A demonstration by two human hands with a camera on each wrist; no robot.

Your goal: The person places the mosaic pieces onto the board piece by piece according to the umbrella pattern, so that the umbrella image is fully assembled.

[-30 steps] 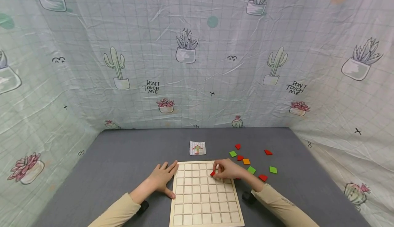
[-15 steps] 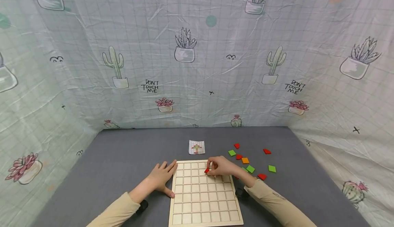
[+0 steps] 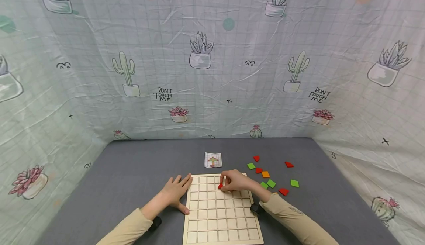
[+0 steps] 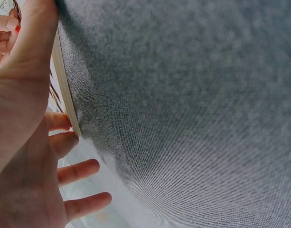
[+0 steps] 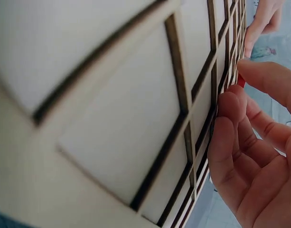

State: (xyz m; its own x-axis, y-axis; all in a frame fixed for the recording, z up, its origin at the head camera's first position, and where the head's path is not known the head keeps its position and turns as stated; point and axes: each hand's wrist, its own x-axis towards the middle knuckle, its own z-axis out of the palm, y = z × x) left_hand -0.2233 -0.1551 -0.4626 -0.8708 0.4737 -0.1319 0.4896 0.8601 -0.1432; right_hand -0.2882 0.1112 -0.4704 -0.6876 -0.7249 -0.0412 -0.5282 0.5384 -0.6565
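My right hand [image 3: 237, 181] pinches a small red tile [image 3: 220, 186] between thumb and fingertips, over the upper part of a wooden grid board [image 3: 217, 214]. In the right wrist view only a sliver of that red piece [image 5: 241, 82] shows between the fingers, so whether it touches the board is unclear. My left hand [image 3: 172, 194] lies spread along the board's left side, fingertips at the upper corner and thumb on the lower edge. Seen from the left wrist, the fingers [image 4: 81, 172] are straight and the pale board edge [image 4: 64, 85] runs beside the palm.
Behind the board lies a small card [image 3: 213, 160] printed with a coloured grid pattern. Loose tiles are scattered to the right: green ones [image 3: 294, 183], red ones [image 3: 283, 192] and an orange square [image 3: 265, 174]. A cactus-print curtain [image 3: 212, 71] encloses the grey table [image 3: 142, 164].
My right hand has moved left across the board's upper rows, carrying the red tile about one column over. The left hand stays in place at the board's edge.
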